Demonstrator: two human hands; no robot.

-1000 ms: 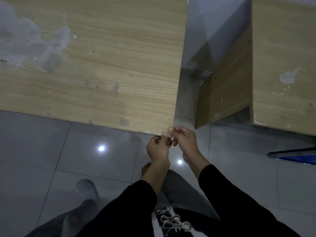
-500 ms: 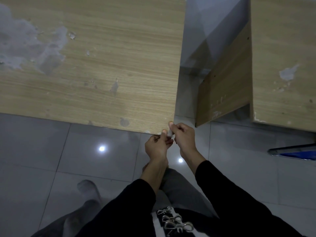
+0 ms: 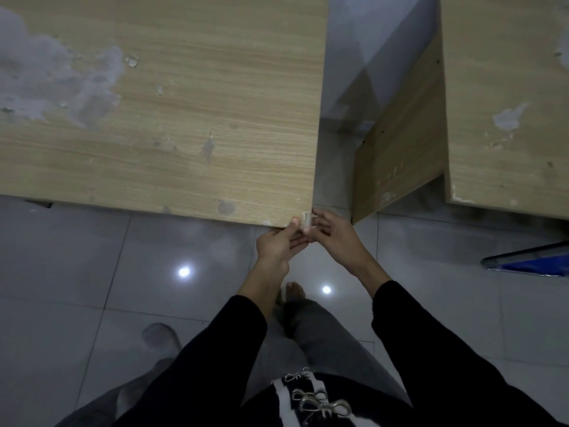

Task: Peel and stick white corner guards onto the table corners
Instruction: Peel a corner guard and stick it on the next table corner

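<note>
table (image 3: 184, 118) ahead and to my left, corner guard (image 3: 307, 219) at its near right corner, left hand (image 3: 277, 245) just left of it, right hand (image 3: 335, 235) just right, both pinching it, second table (image 3: 508, 118) off right across a gap, my foot (image 3: 294, 292) below

light wood-grain table (image 3: 184, 118), grey blotches; white guard (image 3: 307, 218); black sleeves (image 3: 431, 349).
</note>
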